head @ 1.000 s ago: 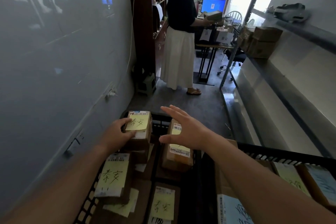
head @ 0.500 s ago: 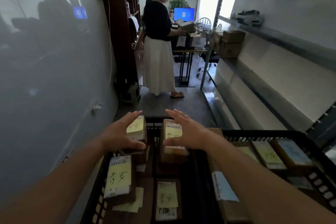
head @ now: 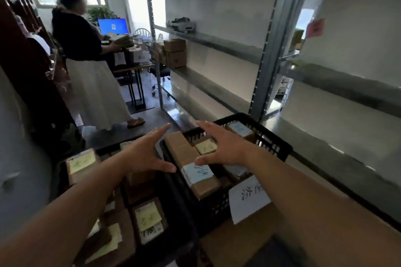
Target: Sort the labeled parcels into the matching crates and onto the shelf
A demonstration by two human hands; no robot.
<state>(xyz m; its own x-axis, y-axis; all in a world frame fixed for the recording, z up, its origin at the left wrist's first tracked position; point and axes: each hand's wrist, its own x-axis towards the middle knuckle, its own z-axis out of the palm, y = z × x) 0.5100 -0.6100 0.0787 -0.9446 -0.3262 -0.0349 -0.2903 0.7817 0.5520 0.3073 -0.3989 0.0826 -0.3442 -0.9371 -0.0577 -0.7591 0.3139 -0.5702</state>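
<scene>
A person's two bare hands hang spread and empty over two black crates of labeled parcels, holding nothing. The left hand (head: 149, 154), fingers straight, hovers over the gap between the left crate (head: 63, 165) and the right crate (head: 275, 143). The right hand (head: 223, 147) is splayed just above a long brown parcel (head: 191, 162) with a pale blue label that lies across the right crate's near corner, beside a small parcel with a yellow note (head: 206, 146).

The left crate holds yellow-noted parcels, one marked 1180 (head: 148, 221). A white tag (head: 249, 199) with handwritten characters hangs on the right crate's front. The metal shelf (head: 217, 43) runs along the right, with brown boxes (head: 174, 53) at its far end. A second person (head: 86, 60) stands in the aisle beyond, handling a package.

The likely risks: the long parcel appears propped above its neighbours, so a one-sided or hurried grab could tip it off the rim or into the gap between crates. The handwriting is blurred in this view, so a misread label could send a parcel to the wrong crate. Carrying anything down the aisle risks bumping the second person.
</scene>
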